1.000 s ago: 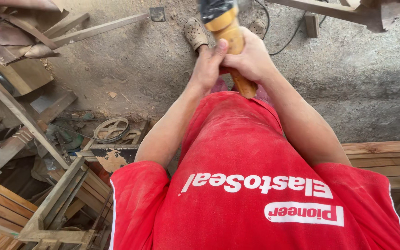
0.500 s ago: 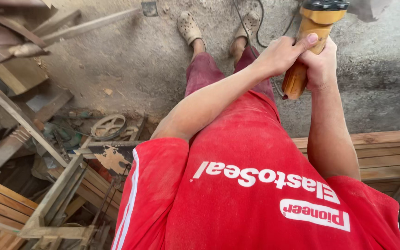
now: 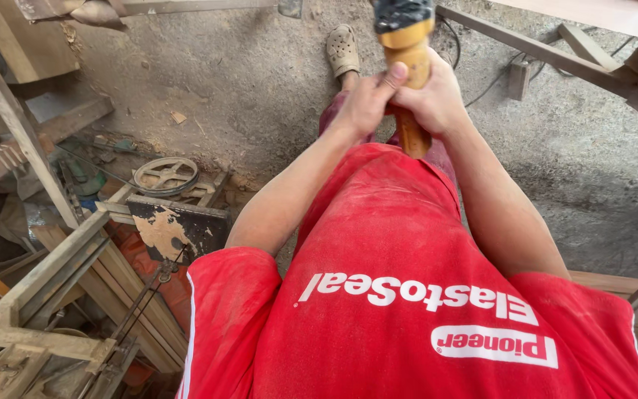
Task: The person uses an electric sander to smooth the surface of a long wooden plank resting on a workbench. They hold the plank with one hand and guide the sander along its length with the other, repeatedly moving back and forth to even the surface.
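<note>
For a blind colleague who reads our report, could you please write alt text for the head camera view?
Seen from above, a person in a red shirt grips a yellow-orange power tool with the left hand and right hand together, over a dusty concrete floor. To the left lie wooden frames and a metal pulley wheel.

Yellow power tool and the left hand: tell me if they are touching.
Touching. The head view shows the left hand wrapped on the yellow power tool, thumb pressed against its body, with the right hand gripping the other side.
</note>
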